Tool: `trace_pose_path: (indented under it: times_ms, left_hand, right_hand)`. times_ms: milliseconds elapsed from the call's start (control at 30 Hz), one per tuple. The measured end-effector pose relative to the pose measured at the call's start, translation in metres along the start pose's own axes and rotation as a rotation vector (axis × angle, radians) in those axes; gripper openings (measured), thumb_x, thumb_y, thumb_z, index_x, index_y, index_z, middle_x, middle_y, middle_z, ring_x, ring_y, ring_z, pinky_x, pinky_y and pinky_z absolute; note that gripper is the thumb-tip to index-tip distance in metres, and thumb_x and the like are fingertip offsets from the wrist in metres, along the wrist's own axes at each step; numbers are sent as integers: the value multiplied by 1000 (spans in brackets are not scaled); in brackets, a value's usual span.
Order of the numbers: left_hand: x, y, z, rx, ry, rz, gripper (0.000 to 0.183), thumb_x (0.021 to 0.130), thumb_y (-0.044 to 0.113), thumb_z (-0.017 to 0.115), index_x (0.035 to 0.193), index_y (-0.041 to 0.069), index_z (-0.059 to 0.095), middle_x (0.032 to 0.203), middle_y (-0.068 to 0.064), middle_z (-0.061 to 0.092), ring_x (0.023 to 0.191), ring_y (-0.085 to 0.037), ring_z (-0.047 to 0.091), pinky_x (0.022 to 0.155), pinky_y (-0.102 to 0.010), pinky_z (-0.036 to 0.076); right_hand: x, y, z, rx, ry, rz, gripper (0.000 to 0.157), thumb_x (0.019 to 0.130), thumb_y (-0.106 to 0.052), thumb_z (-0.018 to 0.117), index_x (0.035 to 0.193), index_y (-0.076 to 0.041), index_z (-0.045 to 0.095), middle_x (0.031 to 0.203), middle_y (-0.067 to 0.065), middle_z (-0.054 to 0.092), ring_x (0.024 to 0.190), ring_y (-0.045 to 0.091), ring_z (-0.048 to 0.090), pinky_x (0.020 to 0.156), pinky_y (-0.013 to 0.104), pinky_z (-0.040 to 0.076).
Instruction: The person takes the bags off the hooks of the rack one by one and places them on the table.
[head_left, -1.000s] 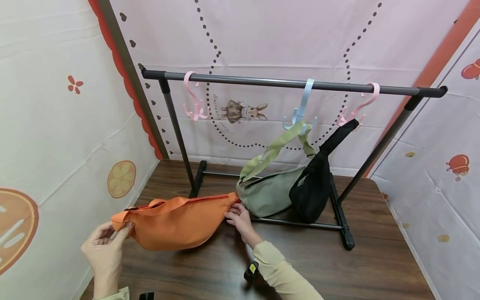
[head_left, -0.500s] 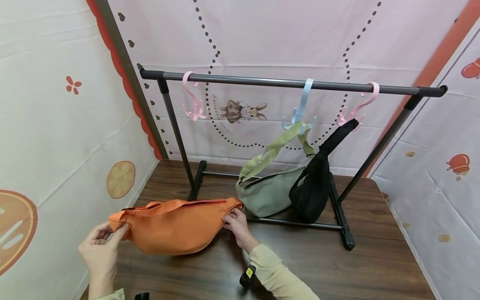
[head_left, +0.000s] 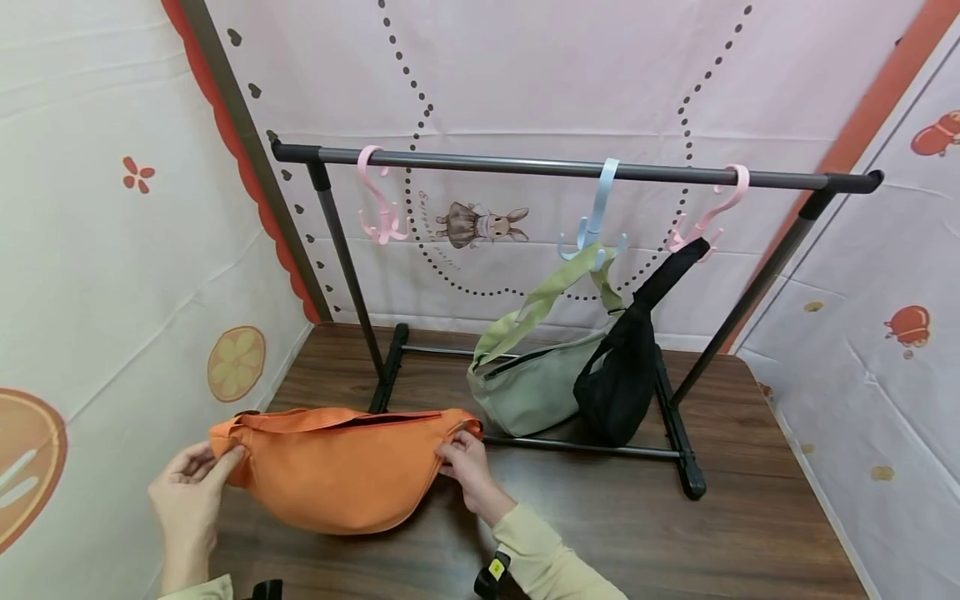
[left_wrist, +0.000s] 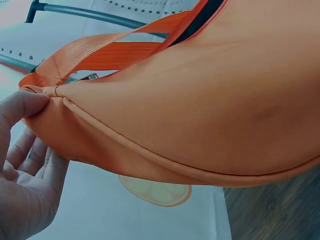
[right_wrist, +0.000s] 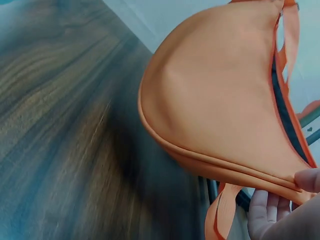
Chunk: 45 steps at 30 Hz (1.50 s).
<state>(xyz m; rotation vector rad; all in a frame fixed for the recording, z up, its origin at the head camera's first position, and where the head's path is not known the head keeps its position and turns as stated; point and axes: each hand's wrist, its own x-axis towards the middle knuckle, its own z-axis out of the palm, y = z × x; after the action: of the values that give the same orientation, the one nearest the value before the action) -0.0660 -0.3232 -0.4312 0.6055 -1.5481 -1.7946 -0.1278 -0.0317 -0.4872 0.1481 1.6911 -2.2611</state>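
Observation:
An orange waist bag (head_left: 337,475) is stretched between both hands above the front left of the table. My left hand (head_left: 187,492) pinches its left end, thumb in front, as the left wrist view shows at the bag's corner (left_wrist: 47,107). With thumb and fingers my right hand (head_left: 471,471) grips the other end. The bag's zipper along the top stands partly apart, with a dark lining (right_wrist: 285,110) showing. Its orange strap (left_wrist: 105,52) runs loosely along the upper edge. Part of the strap also hangs below the right end in the right wrist view.
A black rack (head_left: 495,162) stands behind the bag. From its bar hang a pink hook (head_left: 385,208) at left, a blue hook (head_left: 596,212) bearing a grey-green bag (head_left: 532,392), and another pink hook (head_left: 720,208) bearing a black bag (head_left: 622,383). Printed cloth walls enclose the wooden table (head_left: 750,500).
Both hands have brought the orange bag slightly down and toward the person, away from the grey-green bag. The zipper gap shows wider now. The hanging bags stay put.

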Motion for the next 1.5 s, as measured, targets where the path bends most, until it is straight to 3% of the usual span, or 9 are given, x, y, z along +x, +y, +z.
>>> trace_pose_path:
  times_ms: [133,367,700,867,1133,1267,1367,1500]
  left_hand:
    - [12,0,-4,28,0,-107,23,68,-10,73,77,11,68,66,7,63,58,1,62,42,-12,45]
    - [29,-7,-8,98,-10,-111,25,67,-10,73,75,14,69,64,10,64,58,1,62,49,-10,48]
    - [55,-16,-17,251,-53,-289,18,72,11,76,80,24,65,66,18,61,65,4,55,49,-11,46]
    - [70,-20,-22,349,-101,-323,19,73,22,76,84,25,61,66,21,58,63,6,53,49,-12,46]
    - [90,-30,-22,354,-204,-395,23,75,28,74,90,23,57,67,23,56,62,7,55,52,-14,49]
    - [99,-36,-18,349,-195,-429,19,75,25,74,86,25,59,68,22,54,61,5,55,51,-15,49]
    - [116,-59,-24,432,-189,-409,21,75,31,74,89,27,60,73,22,52,63,5,54,52,-16,49]
    - [157,-124,-43,487,-152,-374,36,70,39,76,101,27,63,80,20,53,66,3,56,47,-21,48]
  right_hand:
    - [-3,-1,4,10,-17,33,11,81,2,53,87,-3,45,68,-3,51,63,7,52,59,22,47]
    - [11,22,5,30,-13,63,13,79,2,55,90,0,50,68,-5,52,62,6,52,56,21,47]
    - [18,33,15,10,-17,99,11,80,-1,59,85,-6,50,67,-4,54,59,6,55,56,22,49]
    - [26,39,20,-4,-9,110,12,80,0,59,89,-3,53,68,-2,54,59,7,55,55,21,49]
    - [43,42,24,-24,-8,139,11,80,-1,59,90,-1,54,75,1,54,63,8,55,59,23,51]
    - [49,44,25,-27,17,158,12,81,-1,59,92,-1,55,75,1,55,63,8,56,59,23,52]
    - [53,46,26,-26,35,170,11,81,-1,59,91,0,55,76,1,55,63,8,56,59,23,52]
    - [56,51,25,-22,60,190,11,81,-1,60,90,0,55,78,1,54,65,9,56,60,24,53]
